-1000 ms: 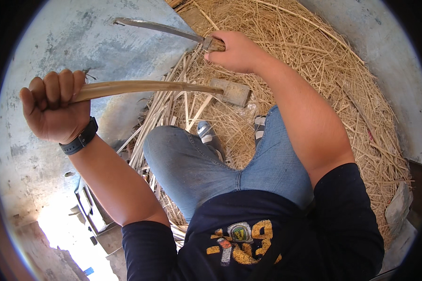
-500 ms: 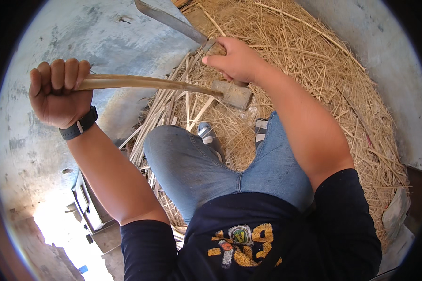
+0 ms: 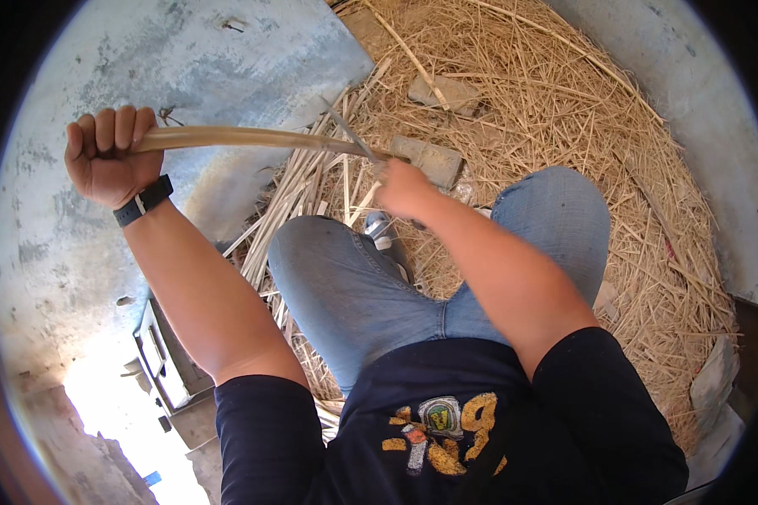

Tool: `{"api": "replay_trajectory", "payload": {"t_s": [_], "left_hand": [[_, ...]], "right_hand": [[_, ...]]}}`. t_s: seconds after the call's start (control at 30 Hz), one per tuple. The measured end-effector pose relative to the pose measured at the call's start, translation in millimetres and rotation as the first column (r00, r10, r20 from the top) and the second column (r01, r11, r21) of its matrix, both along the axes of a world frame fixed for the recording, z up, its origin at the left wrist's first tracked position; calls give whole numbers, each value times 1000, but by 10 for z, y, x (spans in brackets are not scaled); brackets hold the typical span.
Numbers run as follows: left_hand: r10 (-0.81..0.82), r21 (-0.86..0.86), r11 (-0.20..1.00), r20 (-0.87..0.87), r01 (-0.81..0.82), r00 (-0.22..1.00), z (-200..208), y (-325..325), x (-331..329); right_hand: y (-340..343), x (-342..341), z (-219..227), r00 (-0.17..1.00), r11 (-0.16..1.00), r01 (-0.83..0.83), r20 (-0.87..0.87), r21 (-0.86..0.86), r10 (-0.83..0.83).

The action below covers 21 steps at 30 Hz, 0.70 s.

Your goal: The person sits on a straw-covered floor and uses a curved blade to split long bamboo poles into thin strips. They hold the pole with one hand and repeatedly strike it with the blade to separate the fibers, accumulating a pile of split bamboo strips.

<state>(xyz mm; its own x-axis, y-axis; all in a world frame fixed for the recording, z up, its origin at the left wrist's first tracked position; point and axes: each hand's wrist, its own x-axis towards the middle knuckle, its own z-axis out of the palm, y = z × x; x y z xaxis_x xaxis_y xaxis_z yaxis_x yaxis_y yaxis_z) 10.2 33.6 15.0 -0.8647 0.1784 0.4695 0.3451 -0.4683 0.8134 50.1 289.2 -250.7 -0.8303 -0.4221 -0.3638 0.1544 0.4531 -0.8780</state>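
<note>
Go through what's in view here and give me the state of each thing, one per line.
Left hand: raised, fist closed around one end of the cane strip.
Cane strip: held level, slightly bowed, its far end at the blade.
Right hand: blurred, gripping the knife.
Knife blade: tilted, edge against the strip.
Stone block: lying flat on the straw.
Straw: loose, scattered in a heap.
Wristband: strapped on the left wrist.

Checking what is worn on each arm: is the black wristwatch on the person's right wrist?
No, the black wristwatch sits on the left wrist, just below the left hand that grips the cane strip.
</note>
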Motion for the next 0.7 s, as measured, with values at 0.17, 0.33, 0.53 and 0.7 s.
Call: {"api": "replay_trajectory", "payload": {"t_s": [0.17, 0.33, 0.53, 0.7], "left_hand": [[11, -1, 1000, 9, -11, 1000, -52, -210, 41], [-25, -6, 1000, 11, 25, 1000, -27, -366, 114], [-13, 26, 1000, 11, 13, 1000, -134, -410, 148], [-103, -19, 994, 27, 103, 994, -51, -551, 124]], "right_hand": [[-85, 37, 262, 998, 996, -31, 55, -88, 36], [-214, -11, 254, 988, 994, -106, -117, -16, 103], [-17, -223, 84, 990, 992, -123, 64, -5, 123], [-127, -21, 403, 956, 989, -148, -260, -29, 135]]}}
